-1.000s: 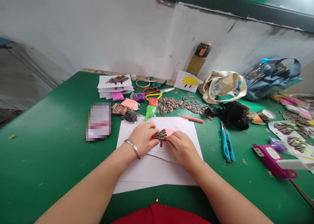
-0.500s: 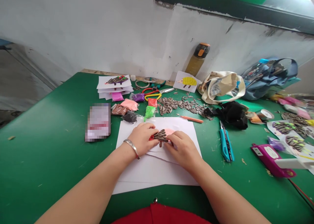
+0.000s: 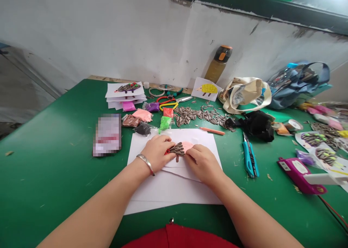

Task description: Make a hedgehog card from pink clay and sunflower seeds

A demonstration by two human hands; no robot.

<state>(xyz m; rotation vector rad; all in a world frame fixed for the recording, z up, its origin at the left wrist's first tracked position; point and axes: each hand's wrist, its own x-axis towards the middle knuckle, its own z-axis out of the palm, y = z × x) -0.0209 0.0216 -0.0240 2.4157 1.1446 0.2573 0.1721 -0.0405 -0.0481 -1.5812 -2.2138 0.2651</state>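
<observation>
I've got my left hand (image 3: 156, 153) and right hand (image 3: 202, 164) drawn narrowly in from both sides, fingers gripping a pink clay shape set with dark striped sunflower seeds (image 3: 178, 149), which lies on white paper sheets (image 3: 174, 190) on the green tabletop (image 3: 54, 175).

Bare hands (image 3: 156, 153) and forearms (image 3: 92, 204), a silver bangle (image 3: 146, 164) on the left wrist, a red top (image 3: 179, 238) with a small metal button (image 3: 171, 220)

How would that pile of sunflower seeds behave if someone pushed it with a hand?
The sunflower seeds would probably scatter easily: they lie loose in a thin layer on the green table, with strays apart from the pile. Each looks small and light, and their smooth, narrow shells may slide rather than grip.
</observation>
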